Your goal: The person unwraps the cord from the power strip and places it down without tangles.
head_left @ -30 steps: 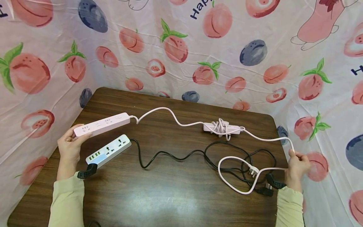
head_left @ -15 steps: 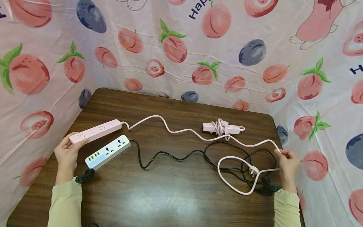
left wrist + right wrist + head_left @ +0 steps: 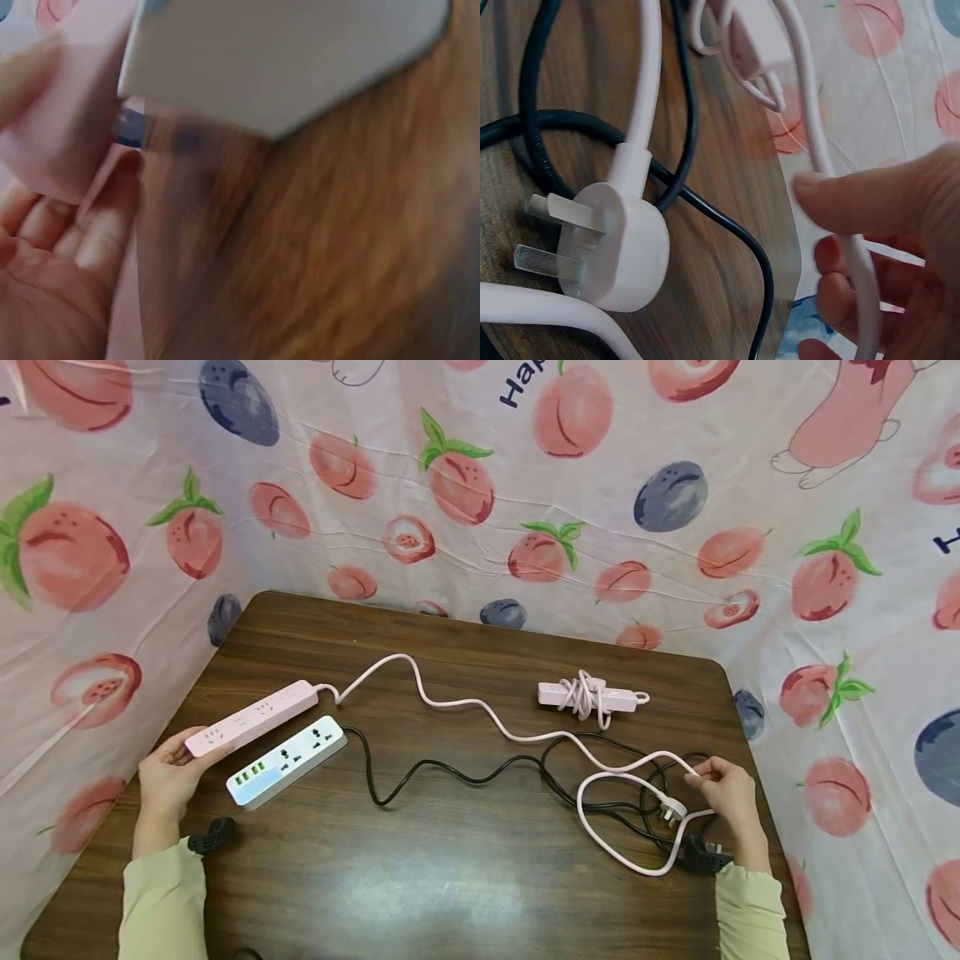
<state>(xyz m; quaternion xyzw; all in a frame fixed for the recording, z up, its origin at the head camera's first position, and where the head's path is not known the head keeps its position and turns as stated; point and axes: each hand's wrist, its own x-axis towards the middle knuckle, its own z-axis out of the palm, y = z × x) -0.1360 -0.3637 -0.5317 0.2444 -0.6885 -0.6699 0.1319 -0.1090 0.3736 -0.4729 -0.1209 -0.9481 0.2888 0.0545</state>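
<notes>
The left hand (image 3: 167, 772) grips a pink power strip (image 3: 258, 717) just beside the white power strip (image 3: 300, 757); well right of it, the right hand (image 3: 727, 792) pinches the pink cord (image 3: 528, 739).

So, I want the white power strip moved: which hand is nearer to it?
Left. The left hand is just left of the white power strip, holding the pink power strip; the right hand is far to its right, pinching the pink cord.
</notes>
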